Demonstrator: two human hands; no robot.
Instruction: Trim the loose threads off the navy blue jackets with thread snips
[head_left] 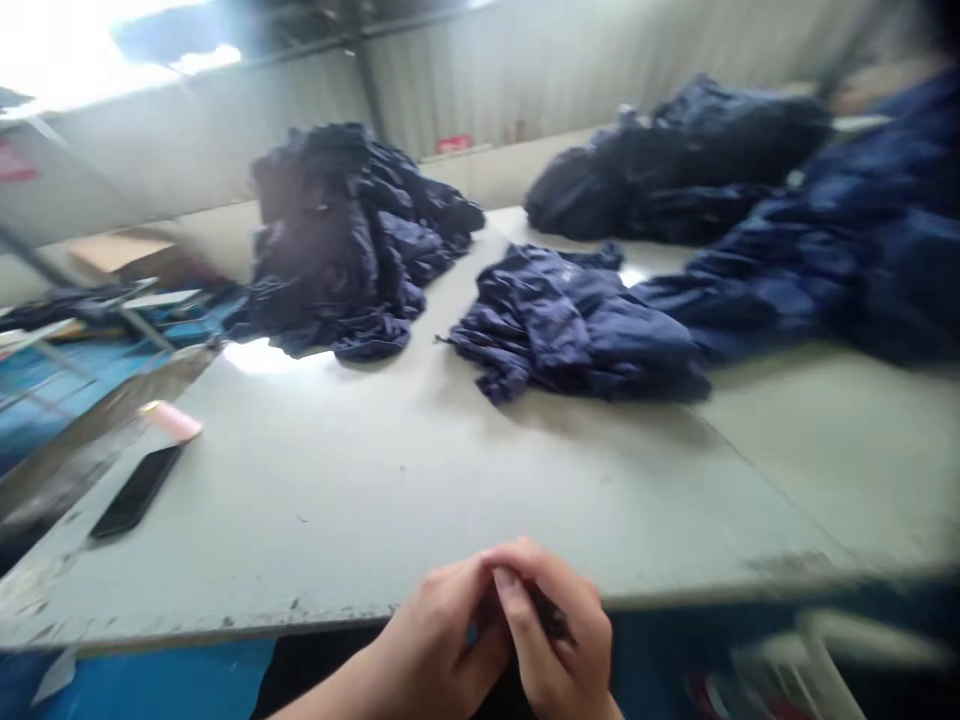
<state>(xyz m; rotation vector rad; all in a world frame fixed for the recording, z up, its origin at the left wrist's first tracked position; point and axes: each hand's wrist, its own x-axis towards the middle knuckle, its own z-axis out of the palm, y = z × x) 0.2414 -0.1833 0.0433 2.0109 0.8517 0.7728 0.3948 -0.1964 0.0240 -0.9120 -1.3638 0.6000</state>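
Left hand (446,620) and right hand (574,630) meet by the near edge of the tabletop (337,500), fingers (521,612) curled and touching; can't tell from here if they pinch anything. 4 dark cloth heaps (337,240), nearest heap (577,330) mid-tabletop, ahead of hands. 1 phone (136,492), 1 pink cylinder (174,421) beside it

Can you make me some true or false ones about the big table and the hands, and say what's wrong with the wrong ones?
1. The left hand touches the right hand. True.
2. A pink cylinder lies near the black phone. True.
3. The phone stands upright. False: it lies flat on the table.
4. Both hands hold blue cloth. False: the crumpled blue cloth lies apart from them.
5. Another dark heap lies left of that cloth. True.
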